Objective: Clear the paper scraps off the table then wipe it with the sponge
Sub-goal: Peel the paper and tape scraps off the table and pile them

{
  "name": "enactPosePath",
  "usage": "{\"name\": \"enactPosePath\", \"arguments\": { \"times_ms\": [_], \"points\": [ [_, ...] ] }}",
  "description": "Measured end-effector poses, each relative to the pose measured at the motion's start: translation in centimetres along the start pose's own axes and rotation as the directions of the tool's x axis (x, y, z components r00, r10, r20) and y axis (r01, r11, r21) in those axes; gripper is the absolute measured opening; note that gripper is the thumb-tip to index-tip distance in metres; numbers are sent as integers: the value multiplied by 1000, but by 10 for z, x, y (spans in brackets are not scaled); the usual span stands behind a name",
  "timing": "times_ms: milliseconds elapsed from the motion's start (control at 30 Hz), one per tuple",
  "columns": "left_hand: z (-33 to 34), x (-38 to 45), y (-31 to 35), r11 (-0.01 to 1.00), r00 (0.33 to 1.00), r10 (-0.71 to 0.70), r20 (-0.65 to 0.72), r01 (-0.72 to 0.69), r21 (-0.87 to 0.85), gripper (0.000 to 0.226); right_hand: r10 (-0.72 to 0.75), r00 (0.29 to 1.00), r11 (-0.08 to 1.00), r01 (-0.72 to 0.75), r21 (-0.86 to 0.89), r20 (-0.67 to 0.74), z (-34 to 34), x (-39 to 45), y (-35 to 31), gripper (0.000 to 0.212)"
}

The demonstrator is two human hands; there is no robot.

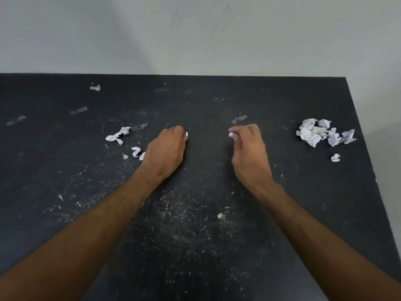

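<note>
Since loose bits scatter, each grip pinches one: left hand (166, 148) and right hand (248, 148) each hold a paper scrap (231, 134) above the counter (206, 235), bound for the pile (321, 132).

Between the two hands the dark desk (206, 246) lies open from the near edge to the wall. A heap of crumpled scraps (321, 132) blocks the far right. Smaller scraps (118, 135) and tape strips (79, 110) dot the left.
</note>
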State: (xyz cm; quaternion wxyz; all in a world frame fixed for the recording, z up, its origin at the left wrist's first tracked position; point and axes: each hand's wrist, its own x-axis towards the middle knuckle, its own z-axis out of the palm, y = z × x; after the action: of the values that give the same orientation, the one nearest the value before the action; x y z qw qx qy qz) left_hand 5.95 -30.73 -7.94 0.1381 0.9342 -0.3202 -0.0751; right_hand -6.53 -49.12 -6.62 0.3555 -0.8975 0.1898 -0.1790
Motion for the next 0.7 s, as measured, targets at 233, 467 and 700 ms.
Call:
{"name": "enactPosePath", "arguments": {
  "times_ms": [233, 467, 700],
  "points": [
    [8, 18, 95, 912, 984, 168, 51, -136, -386, 11, 150, 970, 977, -176, -122, -193, -87, -15, 76, 22],
    [45, 41, 220, 786, 932, 346, 109, -225, -576, 20, 164, 951, 960, -214, -179, -261, -144, -21, 127, 18],
    [66, 53, 256, 790, 915, 371, 159, -221, -571, 28, 108, 983, 985, -125, -116, -148, -163, -15, 146, 25]
  ]
}}
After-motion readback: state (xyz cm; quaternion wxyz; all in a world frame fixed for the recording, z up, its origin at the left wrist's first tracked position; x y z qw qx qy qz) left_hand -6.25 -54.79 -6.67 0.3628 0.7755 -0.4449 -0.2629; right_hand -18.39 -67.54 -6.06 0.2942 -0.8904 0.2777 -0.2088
